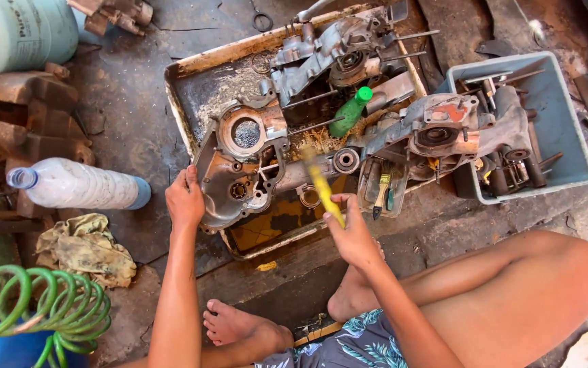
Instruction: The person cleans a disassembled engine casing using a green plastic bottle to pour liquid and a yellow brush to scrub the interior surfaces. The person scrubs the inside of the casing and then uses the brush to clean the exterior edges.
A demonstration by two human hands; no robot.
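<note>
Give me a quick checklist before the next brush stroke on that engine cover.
1. Left hand steadying the engine cover: ok, it holds the cover's left edge.
2. Right hand grip on the yellow brush: ok, fingers closed round the handle.
3. Brush tip position: cannot tell, motion blur.
4. Cover resting inside the metal tray: ok.
5. Green bottle capped: ok, lying in the tray.
6. Spare brush within reach: ok, beside the right hand.

Left hand [185,199] steadies engine cover [239,170]; right hand [352,235] grips yellow brush [324,187].
</note>
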